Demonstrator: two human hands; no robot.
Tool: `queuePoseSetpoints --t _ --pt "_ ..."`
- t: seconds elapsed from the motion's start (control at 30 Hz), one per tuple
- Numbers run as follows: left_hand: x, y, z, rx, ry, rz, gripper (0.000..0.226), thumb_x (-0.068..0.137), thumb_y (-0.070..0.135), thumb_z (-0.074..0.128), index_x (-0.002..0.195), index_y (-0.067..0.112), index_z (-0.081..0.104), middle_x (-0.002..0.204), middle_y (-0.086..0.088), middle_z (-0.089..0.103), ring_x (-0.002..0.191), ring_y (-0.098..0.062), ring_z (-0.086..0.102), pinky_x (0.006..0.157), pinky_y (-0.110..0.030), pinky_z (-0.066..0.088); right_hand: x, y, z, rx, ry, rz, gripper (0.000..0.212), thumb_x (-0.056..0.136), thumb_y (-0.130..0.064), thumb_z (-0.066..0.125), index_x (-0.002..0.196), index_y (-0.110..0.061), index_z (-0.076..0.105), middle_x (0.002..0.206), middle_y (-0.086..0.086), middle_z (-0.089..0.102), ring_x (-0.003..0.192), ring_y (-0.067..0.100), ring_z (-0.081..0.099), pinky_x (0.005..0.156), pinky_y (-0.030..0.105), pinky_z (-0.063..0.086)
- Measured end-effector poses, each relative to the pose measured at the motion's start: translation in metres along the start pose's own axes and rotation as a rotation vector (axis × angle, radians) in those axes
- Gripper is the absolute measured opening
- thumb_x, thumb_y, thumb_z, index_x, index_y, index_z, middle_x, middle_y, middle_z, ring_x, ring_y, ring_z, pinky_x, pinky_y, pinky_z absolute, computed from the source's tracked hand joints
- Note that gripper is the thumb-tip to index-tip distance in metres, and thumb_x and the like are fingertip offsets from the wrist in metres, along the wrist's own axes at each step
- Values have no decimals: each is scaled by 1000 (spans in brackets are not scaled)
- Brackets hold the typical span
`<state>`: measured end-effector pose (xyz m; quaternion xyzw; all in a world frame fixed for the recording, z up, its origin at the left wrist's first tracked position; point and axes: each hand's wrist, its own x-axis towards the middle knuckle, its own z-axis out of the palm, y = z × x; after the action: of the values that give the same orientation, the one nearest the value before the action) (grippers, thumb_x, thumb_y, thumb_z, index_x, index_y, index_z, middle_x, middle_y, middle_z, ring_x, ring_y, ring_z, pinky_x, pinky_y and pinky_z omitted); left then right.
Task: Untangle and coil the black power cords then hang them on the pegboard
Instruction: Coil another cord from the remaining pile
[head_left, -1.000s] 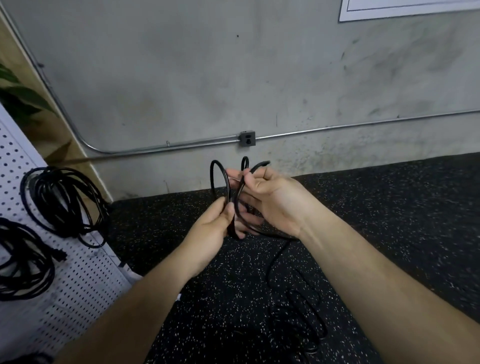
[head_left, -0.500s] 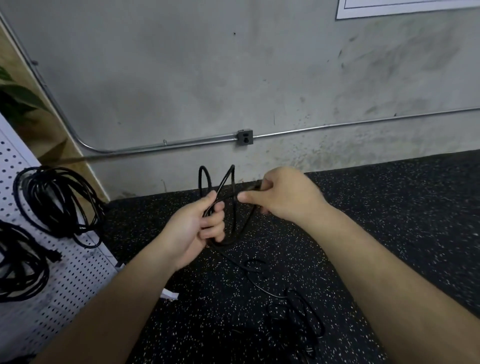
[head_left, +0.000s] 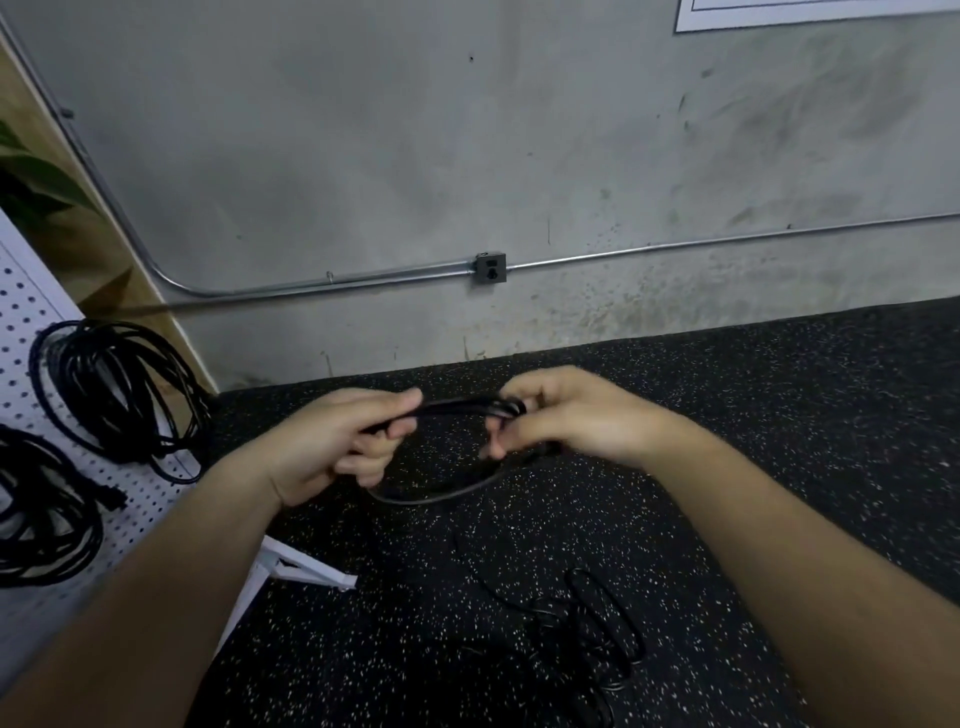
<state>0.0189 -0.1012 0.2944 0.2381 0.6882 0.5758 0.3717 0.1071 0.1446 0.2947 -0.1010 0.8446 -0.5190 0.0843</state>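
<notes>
Two coiled cords (head_left: 119, 389) on pegboard (head_left: 136, 512); left hand (head_left: 337, 441), right hand (head_left: 561, 415) (fingers curled) each grip one black power cord (head_left: 457, 408).

- left hand (head_left: 332, 441) and right hand (head_left: 566, 421) have pulled apart: 1 s ago they overlapped at frame centre, now they sit side by side with a clear gap
- black power cord (head_left: 457, 408): the loops stood upright above the hands before; now the strands run flat, near level, from one grip to the other
- one loop (head_left: 441, 496) now sags below the hands
- right hand has turned knuckles-up, fingers curled over the bunched end of the strands (palm faced the camera 1 s ago)
- left hand has gone from a thumb-side pinch to a fist round the strands, thumb on top
</notes>
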Motion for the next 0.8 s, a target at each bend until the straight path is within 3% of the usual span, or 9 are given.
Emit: queuePoseSetpoints --t 0.07,0.13,0.2,0.27,0.4,0.47,0.6,0.73,0.8 --pt "0 0 -2 -22 35 68 42 96 49 64 72 16 52 50 4 25 38 -11 22 48 -26 33 -3 7 -6 388 1 -41 16 84 -7 70 100 -4 67 84 8 73 99 30 72 103 39 47" --pt "0 -2 2 -42 34 103 39 99 42 58 74 13 53 50 2 27 38 -12 25 50 -28 36 -1 7 -7 541 18 -41 30 85 -8 66 111 8 62 73 4 64 85 28 70 102 42 50" --pt "2 -4 5 -53 16 157 38 97 43 58 74 13 56 51 0 27 39 -13 26 52 -28 39 1 3 -9 580 45 -69 27 86 -10 65 105 9 64 63 -1 52 67 19 60 98 46 53" --pt "6 -5 8 -17 28 238 39 95 47 59 73 15 57 52 0 26 41 -14 24 54 -28 41 3 -7 -12 605 105 -98 6 85 -11 70 87 -7 67 59 -4 43 57 14 45 87 43 55" --pt "11 -8 20 -11 -5 294 39 100 42 47 75 14 56 51 -1 27 41 -16 26 61 -34 47 11 -19 -9 551 318 -120 17 88 -12 72 104 -9 68 56 -7 41 50 11 34 60 31 50" --pt "8 -10 25 -82 -104 242 39 101 36 40 79 8 57 50 -3 31 38 -17 33 64 -37 49 14 -21 -2 517 360 -154 4 94 -11 68 94 -7 67 54 -3 39 47 12 32 51 29 42" --pt "3 -10 30 -401 -372 151 40 104 31 32 102 2 60 60 -6 45 43 -19 45 65 -40 49 19 -24 1 434 363 -180 12 100 -13 61 100 -1 62 55 -3 28 42 9 24 44 21 31" --pt "5 -10 35 -472 -299 212 26 104 28 41 90 10 53 60 6 41 43 -8 41 59 -30 47 21 -22 -3 329 418 -211 14 101 -16 60 102 -3 65 57 -5 42 48 9 39 54 26 42" --pt "7 -10 34 -443 -167 265 24 103 28 42 86 12 48 59 8 34 42 -4 33 52 -25 42 22 -11 -2 265 457 -152 34 97 -35 66 122 -12 62 88 -5 64 78 5 62 80 26 50"
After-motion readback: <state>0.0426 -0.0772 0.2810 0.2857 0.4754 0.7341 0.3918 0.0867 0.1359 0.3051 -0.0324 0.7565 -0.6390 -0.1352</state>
